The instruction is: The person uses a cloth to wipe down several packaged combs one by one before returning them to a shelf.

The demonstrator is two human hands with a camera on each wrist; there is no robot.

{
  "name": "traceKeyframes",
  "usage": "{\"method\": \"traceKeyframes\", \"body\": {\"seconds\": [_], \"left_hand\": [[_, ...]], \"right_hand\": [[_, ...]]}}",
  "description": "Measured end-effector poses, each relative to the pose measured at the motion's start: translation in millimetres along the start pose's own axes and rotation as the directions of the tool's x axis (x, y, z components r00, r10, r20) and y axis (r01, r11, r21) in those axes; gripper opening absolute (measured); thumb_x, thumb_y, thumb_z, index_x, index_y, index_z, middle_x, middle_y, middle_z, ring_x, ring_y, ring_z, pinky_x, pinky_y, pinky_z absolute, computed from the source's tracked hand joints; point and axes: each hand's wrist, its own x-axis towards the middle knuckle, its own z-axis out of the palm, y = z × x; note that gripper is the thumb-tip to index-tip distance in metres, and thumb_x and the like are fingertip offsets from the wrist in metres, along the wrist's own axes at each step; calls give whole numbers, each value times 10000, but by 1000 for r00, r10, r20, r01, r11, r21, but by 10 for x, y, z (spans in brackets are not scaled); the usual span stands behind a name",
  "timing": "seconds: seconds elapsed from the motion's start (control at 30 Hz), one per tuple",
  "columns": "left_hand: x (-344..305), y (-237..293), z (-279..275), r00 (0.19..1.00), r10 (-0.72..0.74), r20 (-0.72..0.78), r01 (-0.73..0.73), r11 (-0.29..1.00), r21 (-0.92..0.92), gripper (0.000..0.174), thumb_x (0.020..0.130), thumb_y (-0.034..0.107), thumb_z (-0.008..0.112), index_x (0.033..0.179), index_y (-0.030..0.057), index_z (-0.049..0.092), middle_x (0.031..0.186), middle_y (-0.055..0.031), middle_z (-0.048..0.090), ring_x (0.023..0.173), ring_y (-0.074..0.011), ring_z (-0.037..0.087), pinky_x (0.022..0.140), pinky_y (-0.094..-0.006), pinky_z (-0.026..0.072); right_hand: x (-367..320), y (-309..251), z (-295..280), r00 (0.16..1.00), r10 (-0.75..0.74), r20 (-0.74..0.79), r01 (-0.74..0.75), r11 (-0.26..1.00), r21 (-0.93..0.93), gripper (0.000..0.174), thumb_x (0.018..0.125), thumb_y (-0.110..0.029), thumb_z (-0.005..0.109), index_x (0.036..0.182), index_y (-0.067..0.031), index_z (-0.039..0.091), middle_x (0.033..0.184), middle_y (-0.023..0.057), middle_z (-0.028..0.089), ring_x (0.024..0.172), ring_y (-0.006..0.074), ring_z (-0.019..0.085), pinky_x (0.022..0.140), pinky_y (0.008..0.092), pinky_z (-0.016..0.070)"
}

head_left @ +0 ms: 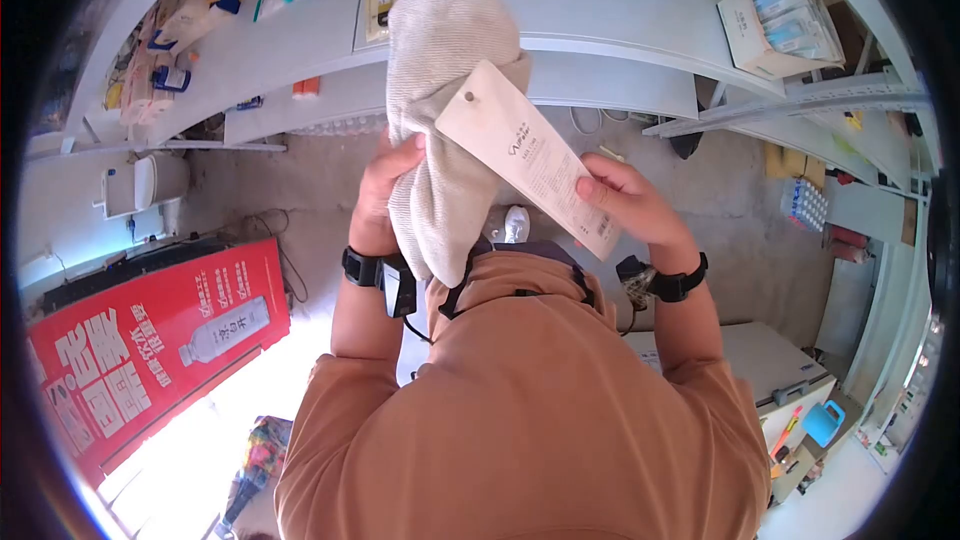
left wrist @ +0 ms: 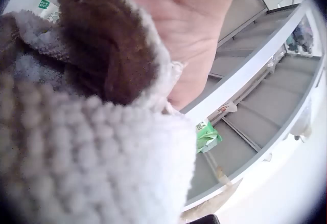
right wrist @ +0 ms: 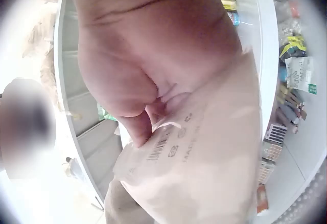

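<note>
Head view: left hand (head_left: 385, 190) is clasping a beige knitted towel (head_left: 440, 120) at about its middle, fingers wrapping round the fabric. The towel is bunching up above that grip and hanging in a fold below it. A long cardboard label card (head_left: 530, 155) is running slantwise from a stud at the towel's top, right of the left grip, down to the right hand (head_left: 630, 202). That hand is pinching the card's lower end between thumb and fingers. The card is showing a script logo and rows of small print, too small to read. Far below and left of the grips, a red banner (head_left: 150, 350) is showing large white Chinese characters and a picture of a white bottle. Up and right of the right-hand grip, a white carton (head_left: 780, 25) is sitting open on the shelves (head_left: 600, 30), holding a row of pale blue packets.

Left wrist view: the towel's looped weave (left wrist: 87, 168) is filling the frame and pressing against the palm (left wrist: 189, 35); finger curl is not showing here. Beyond the grip, a green packet (left wrist: 207, 137) is lying on a grey shelf.

Right wrist view: the thumb (right wrist: 138, 127) is pressing on the card (right wrist: 204, 162), right beside a printed barcode and small round symbols. Text is blurring out. Packaged goods (right wrist: 294, 75) are lining the shelf beyond the grip.
</note>
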Motion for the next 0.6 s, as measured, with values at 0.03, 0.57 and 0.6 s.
{"method": "traceKeyframes", "body": {"seconds": [0.03, 0.57, 0.6], "left_hand": [[-3, 21, -34, 1000, 5, -11, -5, 1000, -10, 623, 814, 129, 660, 1358, -30, 401, 1236, -167, 578, 1080, -264, 602, 946, -364, 477], [-69, 464, -484, 999, 42, -24, -39, 991, 126, 638, 796, 85, 690, 1355, -39, 409, 1227, -163, 582, 1097, -240, 595, 946, -332, 465], [-51, 458, -532, 999, 37, -17, -35, 994, 104, 628, 802, 79, 684, 1355, -37, 409, 1215, -160, 586, 1079, -241, 604, 939, -338, 472]], "right_hand": [[8, 14, 13, 1000, 25, -1, -25, 999, 20, 269, 987, -285, 537, 1036, -26, 592, 846, -38, 555, 790, 31, 493, 685, 221, 430], [484, -227, 648, 989, 27, -146, -73, 944, -322, 273, 987, -266, 513, 1069, -15, 580, 759, 40, 533, 729, 99, 484, 700, 273, 437], [511, -216, 722, 974, -47, -222, -27, 947, -320, 267, 983, -250, 516, 1112, -24, 581, 792, 71, 551, 723, 126, 507, 712, 292, 445]]}}
